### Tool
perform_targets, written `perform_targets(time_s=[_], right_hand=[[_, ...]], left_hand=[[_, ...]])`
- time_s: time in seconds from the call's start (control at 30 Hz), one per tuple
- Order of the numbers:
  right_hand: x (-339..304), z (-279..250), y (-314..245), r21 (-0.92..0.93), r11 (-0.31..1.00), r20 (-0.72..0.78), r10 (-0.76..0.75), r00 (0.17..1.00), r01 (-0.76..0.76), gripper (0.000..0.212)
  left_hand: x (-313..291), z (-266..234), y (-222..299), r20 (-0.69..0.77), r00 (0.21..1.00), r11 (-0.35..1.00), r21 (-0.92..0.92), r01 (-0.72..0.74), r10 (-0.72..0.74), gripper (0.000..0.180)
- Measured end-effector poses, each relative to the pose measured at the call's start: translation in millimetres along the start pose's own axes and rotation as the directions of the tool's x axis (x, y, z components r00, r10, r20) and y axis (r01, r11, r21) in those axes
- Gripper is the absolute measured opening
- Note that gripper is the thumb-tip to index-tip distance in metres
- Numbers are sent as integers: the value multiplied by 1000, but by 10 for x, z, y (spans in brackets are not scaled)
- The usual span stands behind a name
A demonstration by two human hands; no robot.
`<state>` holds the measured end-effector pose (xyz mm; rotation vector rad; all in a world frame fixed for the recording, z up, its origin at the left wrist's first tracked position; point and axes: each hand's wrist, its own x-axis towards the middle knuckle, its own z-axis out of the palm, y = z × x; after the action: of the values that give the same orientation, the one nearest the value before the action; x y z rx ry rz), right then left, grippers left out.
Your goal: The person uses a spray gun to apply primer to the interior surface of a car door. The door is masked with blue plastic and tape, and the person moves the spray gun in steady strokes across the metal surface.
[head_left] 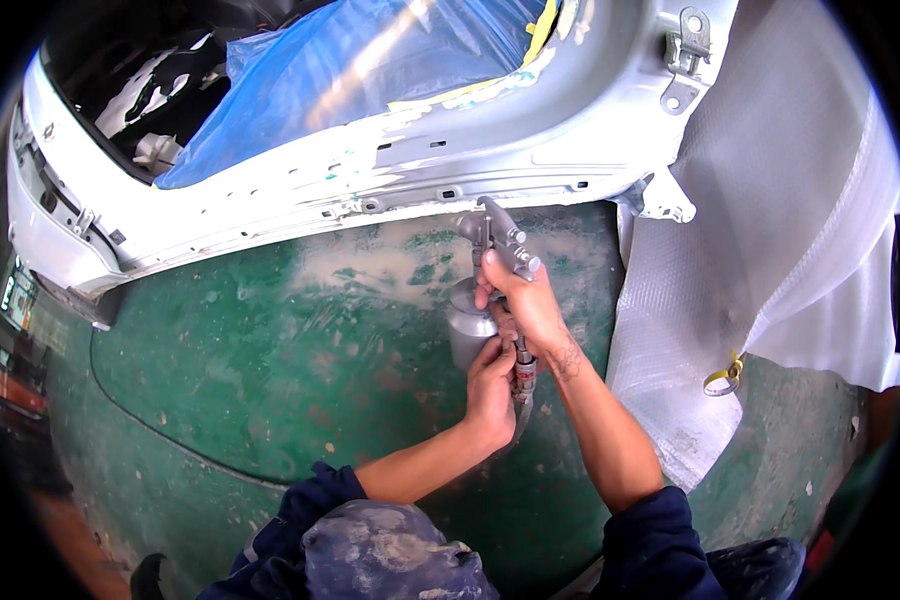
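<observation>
A grey metal spray gun [487, 230] is held upright, its head close to the lower edge of a white and silver car body [300, 205]. My right hand [523, 300] is closed round the gun's handle. Below the head hangs a silver paint cup [470, 335]. Lower down, my left hand [490, 395] is closed at the foot of the handle, beside the cup and the hose coupling [526, 372]. Its fingertips are partly hidden, so exactly which part they press on I cannot tell. No spray shows at the nozzle.
Blue plastic film [340, 75] covers the door opening, edged with yellow tape [540, 35]. Silver bubble sheeting [760, 200] drapes down on the right, with a yellow tape roll [723, 378] on it. A dark air hose [170, 440] trails over the green floor [240, 350].
</observation>
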<state>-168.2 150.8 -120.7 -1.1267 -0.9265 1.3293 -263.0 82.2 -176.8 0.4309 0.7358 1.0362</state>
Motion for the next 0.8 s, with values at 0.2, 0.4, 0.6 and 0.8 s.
perform_targets(time_s=[0.2,0.4,0.6,0.8], right_hand=[[25,168,-2,-16,1000,-39,12,999,-13,31],[117,386,36,-34,999,2,-2,1000,2,28],[216,666,66,-74,997,54,16,998,-12,27],[271,949,153,-108,994,42,15,999,-11,30]], left_hand=[[47,-207,81,46,999,999,36,-23,22,11],[16,-324,295,59,997,999,25,-40,39,11],[-27,-388,499,3,998,997,-34,-67,67,10],[-55,-619,660,-44,997,998,-24,-66,64,11]])
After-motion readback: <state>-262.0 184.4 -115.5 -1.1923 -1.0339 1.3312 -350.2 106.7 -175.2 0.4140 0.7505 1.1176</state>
